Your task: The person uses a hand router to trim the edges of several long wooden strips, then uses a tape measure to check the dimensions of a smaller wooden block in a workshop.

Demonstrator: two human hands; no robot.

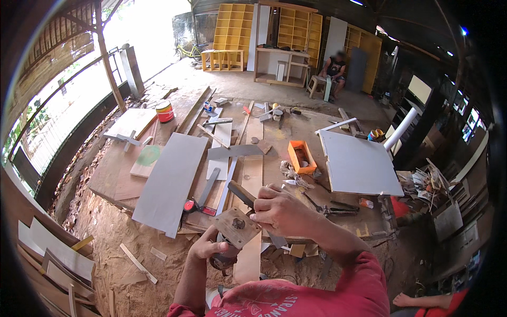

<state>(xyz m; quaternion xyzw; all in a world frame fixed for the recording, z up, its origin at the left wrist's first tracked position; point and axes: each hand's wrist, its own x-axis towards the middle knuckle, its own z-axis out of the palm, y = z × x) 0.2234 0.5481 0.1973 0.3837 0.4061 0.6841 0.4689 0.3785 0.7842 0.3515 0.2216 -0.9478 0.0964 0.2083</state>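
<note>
My left hand is wrapped round the dark body of what looks like a hand router, its square wooden base plate turned upward. A dark round opening sits in the middle of that plate. Over the plate's far right edge, my right hand has its fingers bent and pressed together; what they pinch is hidden. A dark, flat bar shows just beside these fingers, and I cannot make out whether they grip it. Both hands are at the near edge of the low worktable.
On the table lie white boards, an orange box, a red-and-yellow can, a tape measure and pliers. Wood scraps litter the sandy ground. A person sits by yellow shelving; another's foot shows lower right.
</note>
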